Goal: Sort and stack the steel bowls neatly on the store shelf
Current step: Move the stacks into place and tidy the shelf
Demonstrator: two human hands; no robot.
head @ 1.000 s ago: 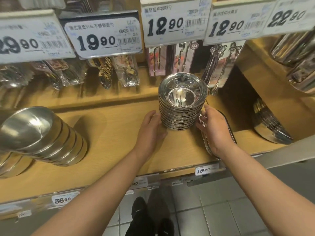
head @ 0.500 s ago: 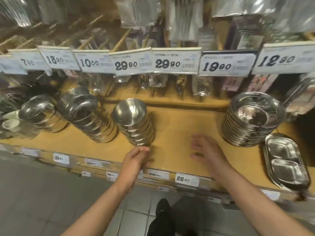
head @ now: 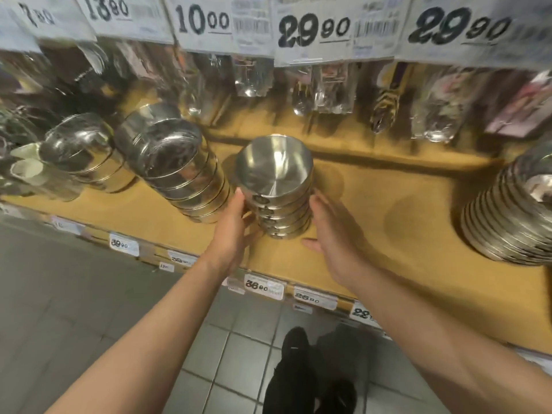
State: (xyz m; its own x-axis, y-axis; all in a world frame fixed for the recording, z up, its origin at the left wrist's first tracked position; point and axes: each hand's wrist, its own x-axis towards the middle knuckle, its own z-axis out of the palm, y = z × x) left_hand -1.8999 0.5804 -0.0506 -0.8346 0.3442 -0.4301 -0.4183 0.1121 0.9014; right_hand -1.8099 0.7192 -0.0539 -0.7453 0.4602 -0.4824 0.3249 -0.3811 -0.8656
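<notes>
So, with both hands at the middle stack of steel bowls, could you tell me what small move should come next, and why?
Probably close both palms onto the middle stack and square it up. The left hand already touches its side, and the right hand sits beside it with straight fingers. The bowls look slightly offset, and the stack stands close to the leaning stack on its left.

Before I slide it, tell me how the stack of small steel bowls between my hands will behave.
The stack of small steel bowls is tall for its narrow base, so pushed high it may tip. Its polished sides look slippery, so the left hand and right hand should press low. Nested steel is probably stiff and fairly heavy.
</notes>
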